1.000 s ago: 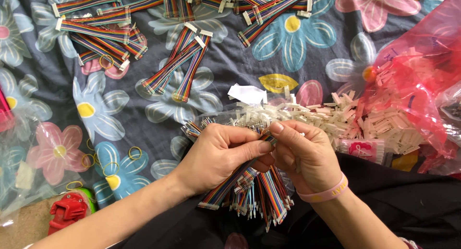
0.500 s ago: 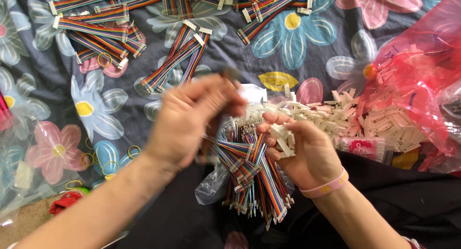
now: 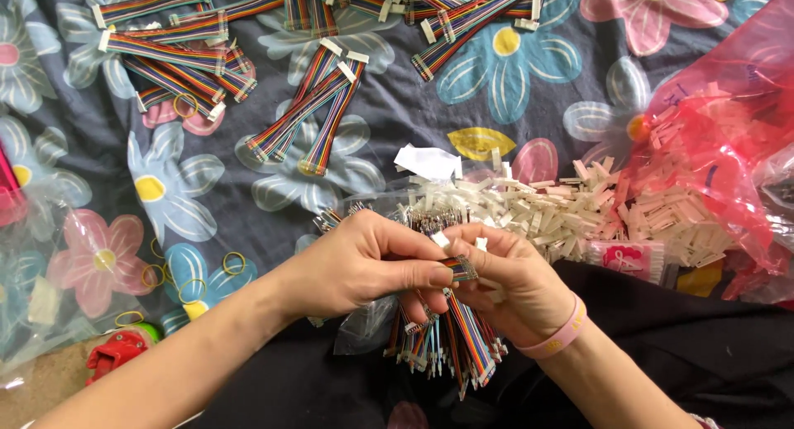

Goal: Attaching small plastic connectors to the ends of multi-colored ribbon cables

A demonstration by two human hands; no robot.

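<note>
Seen from above, a person's two bare hands meet over a flowered grey cloth (image 3: 513, 106), working a bundle of rainbow ribbon cables (image 3: 459, 346). The left hand (image 3: 364, 263) is closed in a pinch, thumb and forefinger gripping the pinned end of one ribbon cable (image 3: 461, 268) at the top of the bundle. The right hand (image 3: 517, 284), a pink wristband (image 3: 558, 334) on its wrist, is curled around the bundle, and its fingertips press a small white connector housing (image 3: 440, 240) against that same cable end. The loose ends of the bundle fan out just below both hands, over a dark cloth (image 3: 695, 346).

Just beyond the bundle, touching the knuckles' far side, lies a heap of white connector housings (image 3: 546, 210). To the right of the bundle, well apart, a pink plastic bag (image 3: 728, 106) holds more of the white pieces. Far above the bundle, finished ribbon cables with white ends (image 3: 310, 106) lie in loose stacks across the flowered cloth. To the left of the bundle, several yellow rubber bands (image 3: 234, 263) are scattered on the cloth, and farther down-left sits a small red object (image 3: 116, 354), too hidden by a clear plastic bag (image 3: 50, 297) to identify.
</note>
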